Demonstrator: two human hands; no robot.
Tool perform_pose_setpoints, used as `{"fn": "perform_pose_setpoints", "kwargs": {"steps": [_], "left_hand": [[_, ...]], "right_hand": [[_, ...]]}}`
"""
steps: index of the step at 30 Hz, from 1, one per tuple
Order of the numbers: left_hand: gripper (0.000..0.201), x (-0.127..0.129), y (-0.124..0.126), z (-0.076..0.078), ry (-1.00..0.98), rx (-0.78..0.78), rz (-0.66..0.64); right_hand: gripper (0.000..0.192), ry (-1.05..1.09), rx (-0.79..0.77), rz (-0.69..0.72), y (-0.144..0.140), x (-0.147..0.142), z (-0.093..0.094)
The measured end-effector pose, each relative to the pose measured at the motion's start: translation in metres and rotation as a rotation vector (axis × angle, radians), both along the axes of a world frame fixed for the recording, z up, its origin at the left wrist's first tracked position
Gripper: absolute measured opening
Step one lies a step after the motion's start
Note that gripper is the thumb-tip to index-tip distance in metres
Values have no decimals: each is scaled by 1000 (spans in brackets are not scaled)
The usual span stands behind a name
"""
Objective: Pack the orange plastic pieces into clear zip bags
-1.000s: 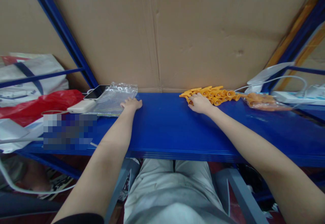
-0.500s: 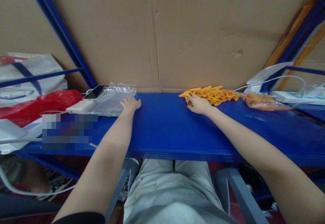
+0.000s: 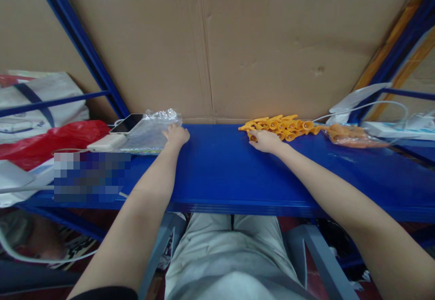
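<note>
Comparing with half a second back, not much has changed: the left hand (image 3: 176, 135) has slid a touch further onto the clear bags (image 3: 149, 130), and the right hand (image 3: 266, 140) has barely moved by the orange clips (image 3: 283, 126). The left hand lies palm down with fingers loosely together, resting on the right edge of the bags, which sit at its left and far side; can't tell if it's pinching anything. The right hand is curled, fingertips touching the near left end of the clip pile, and the clips fan out to the right and far side of it; whether it's got one pinched is hidden. Everything's on a blue shelf (image 3: 220, 173) with a cardboard sheet (image 3: 238, 46) standing along the far edge. Left of the bags there's a phone (image 3: 127, 123) and a white power bank (image 3: 107, 142), then a red bag (image 3: 47, 139). Far right there's a bag of more orange stuff (image 3: 353, 136) and a white cable (image 3: 374, 106).
</note>
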State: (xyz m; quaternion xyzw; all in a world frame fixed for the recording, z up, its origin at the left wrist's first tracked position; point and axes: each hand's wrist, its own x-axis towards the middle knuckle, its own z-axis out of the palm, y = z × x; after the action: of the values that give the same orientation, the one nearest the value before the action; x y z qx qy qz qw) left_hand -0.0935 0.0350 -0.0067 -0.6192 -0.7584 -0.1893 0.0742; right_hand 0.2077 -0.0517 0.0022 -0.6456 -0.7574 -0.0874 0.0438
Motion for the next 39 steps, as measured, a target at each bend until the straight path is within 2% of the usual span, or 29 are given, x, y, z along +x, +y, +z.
{"fn": "perform_pose_setpoints", "kwargs": {"steps": [4,7,11,14,18,22,25,28,31,36,39], "left_hand": [[54,12,-9,15,28,176,-185],[52,21,-12,23,43,238,-351],[55,30,-10,23,-9,250,-557],[54,35,-7,18,-51,253,-649],[56,39,-4,8,-78,199,-740],[41,41,-1,2,6,52,-826],[37,41,1,0,73,-31,-844],[34,40,1,0,88,-88,-854],[27,41,1,-1,65,-128,-852],[24,45,3,-6,59,-116,-814],[25,47,5,-9,76,-97,-799]], "right_hand": [[45,-2,28,-27,2,-1,-2],[52,16,60,-70,4,-2,-4],[51,25,52,-102,5,-2,-4],[47,33,43,-130,7,0,-3],[43,60,50,-145,10,3,-4],[46,105,50,-147,11,4,-4],[46,188,68,-144,13,8,-5],[37,339,120,-106,19,14,-7],[28,587,157,-74,27,19,-11],[17,1171,102,-122,35,18,-11],[11,1391,50,-117,33,15,-6]]}}
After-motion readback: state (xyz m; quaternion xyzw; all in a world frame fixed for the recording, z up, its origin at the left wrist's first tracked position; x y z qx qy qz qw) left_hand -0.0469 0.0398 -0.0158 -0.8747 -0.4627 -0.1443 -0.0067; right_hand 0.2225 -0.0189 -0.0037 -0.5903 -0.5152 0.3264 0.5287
